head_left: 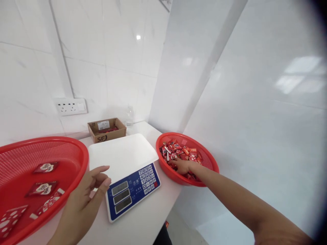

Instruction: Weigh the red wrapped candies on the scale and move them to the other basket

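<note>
My left hand point(88, 200) is raised between the left red basket point(84, 156) and the white digital scale point(122, 153). Its fingers are bent, the thumb stands apart from them, and nothing is in it. My right hand point(182, 166) reaches into the right red basket point(212, 166), touching small red candy-like packets point(182, 154) with fingers apart. Some of its fingertips are hidden among the packets. Several flat red packets with white print point(42, 189) lie in the left basket. On the scale's blue panel point(135, 190) are keys and three displays; its white plate bears nothing.
Behind the scale stands an open cardboard box point(109, 134) with red packets inside. A clear plastic container point(129, 116) is beside it against the tiled wall. A wall socket point(71, 106) is at the left. The white table point(153, 200) ends near the right wall.
</note>
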`<state>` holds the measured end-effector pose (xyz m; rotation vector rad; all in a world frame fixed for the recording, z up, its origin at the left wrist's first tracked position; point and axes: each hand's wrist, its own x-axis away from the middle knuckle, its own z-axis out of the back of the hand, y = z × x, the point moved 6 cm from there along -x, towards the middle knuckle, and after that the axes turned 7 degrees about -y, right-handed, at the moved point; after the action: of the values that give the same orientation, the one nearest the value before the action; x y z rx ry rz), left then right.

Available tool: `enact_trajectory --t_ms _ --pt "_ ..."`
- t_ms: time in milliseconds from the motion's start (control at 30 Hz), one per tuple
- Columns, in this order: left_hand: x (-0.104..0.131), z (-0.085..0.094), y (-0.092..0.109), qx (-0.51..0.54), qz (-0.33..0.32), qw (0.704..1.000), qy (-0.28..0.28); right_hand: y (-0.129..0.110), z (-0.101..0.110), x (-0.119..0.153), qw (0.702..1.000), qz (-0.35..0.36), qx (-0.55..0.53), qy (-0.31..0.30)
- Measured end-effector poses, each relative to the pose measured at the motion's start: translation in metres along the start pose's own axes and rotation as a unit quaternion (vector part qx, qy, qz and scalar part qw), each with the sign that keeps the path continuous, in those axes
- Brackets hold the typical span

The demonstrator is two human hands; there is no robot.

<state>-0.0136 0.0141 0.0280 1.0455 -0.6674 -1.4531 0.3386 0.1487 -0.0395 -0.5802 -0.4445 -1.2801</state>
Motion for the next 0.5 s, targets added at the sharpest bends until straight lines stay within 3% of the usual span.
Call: enact_trajectory --t_ms 333,500 --pt "-0.004 -0.005 0.009 -0.028 -0.022 0.999 -0.022 -0.005 -0.002 -0.006 0.992 0.07 -0.025 0.098" --pt "-0.005 -0.005 0.005 -0.031 -0.018 0.999 -0.027 0.004 0.023 -0.005 0.981 0.054 -0.051 0.18"
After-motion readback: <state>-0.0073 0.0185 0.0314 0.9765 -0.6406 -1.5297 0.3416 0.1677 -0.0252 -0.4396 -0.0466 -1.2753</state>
